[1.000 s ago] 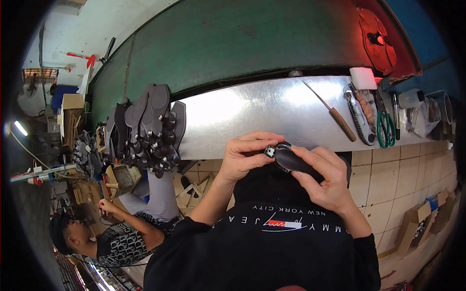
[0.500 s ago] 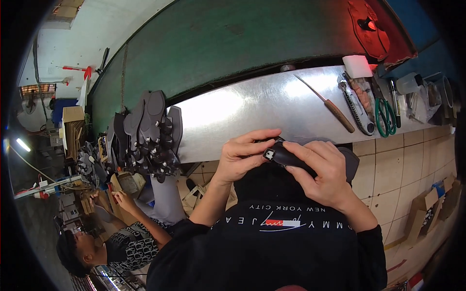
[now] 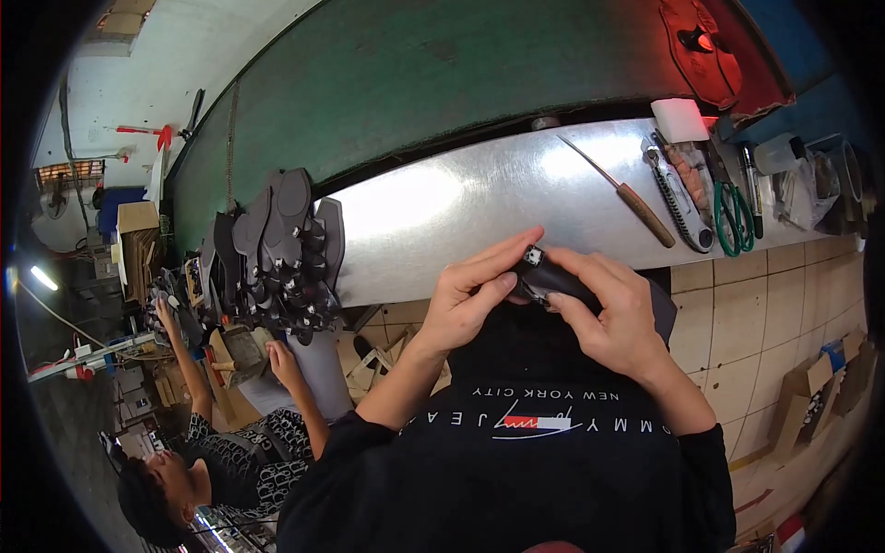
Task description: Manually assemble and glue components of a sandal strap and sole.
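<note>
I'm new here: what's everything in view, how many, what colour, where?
shoe part: one, black, between the hands
soles: many, dark grey, table's left end
table: one, silver, centre
board: one, green, beyond table
awl: one, brown-handled, table's right
knife: one, grey, right of awl
scissors: one pair, green-handled, right of knife
pen: one, black, right of scissors
block: one, white, beyond knife
plastic items: several, clear, table's right end
red-lit piece: one, upper right
cardboard box: at least one, brown, lower right
tiles: many, beige, floor
co-worker: one, black patterned shirt, lower left
lamp: one, white, far left
left hand: one, bare, centre
right hand: one, bare, centre-right
</note>
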`<state>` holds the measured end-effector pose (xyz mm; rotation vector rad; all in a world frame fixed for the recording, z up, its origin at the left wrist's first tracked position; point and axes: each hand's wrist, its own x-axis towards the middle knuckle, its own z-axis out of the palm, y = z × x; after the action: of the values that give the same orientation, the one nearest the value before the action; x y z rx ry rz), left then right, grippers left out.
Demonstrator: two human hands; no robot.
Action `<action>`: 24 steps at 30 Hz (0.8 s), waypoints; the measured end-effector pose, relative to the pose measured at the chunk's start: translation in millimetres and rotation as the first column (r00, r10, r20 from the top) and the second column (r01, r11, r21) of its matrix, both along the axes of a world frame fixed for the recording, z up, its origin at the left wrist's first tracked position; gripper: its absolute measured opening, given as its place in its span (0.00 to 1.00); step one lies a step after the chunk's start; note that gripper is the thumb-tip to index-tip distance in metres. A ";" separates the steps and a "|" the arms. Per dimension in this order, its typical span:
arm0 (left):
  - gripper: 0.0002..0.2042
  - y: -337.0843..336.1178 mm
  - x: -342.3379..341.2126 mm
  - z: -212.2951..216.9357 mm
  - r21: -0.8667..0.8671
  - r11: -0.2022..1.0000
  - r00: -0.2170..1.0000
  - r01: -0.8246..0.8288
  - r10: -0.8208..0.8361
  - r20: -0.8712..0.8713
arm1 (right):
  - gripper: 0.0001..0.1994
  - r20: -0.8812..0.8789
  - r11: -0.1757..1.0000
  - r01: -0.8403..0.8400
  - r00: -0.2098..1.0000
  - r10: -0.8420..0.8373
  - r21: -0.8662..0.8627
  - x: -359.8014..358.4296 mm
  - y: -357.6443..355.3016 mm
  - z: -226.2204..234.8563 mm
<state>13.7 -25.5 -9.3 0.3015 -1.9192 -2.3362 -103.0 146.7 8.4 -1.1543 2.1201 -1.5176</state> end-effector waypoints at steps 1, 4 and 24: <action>0.20 1.4 -0.2 -0.7 0.001 1.000 1.000 -0.002 0.002 0.001 | 0.15 0.001 1.000 -0.002 1.000 0.002 0.001 0.4 0.4 -3.0; 0.20 4.9 -1.4 -1.4 0.035 0.999 0.999 -0.034 0.033 0.034 | 0.10 0.024 0.999 -0.029 0.999 0.029 0.013 0.1 1.4 -7.5; 0.21 5.2 -9.2 1.1 0.138 0.975 0.949 -0.172 0.126 0.289 | 0.13 -0.116 0.966 -0.237 0.962 0.249 0.106 -13.9 2.3 -9.4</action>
<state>4.4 -20.2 -8.2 0.8018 -1.7399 -2.4589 -116.9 149.1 -1.0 -1.4533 2.0137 -1.2555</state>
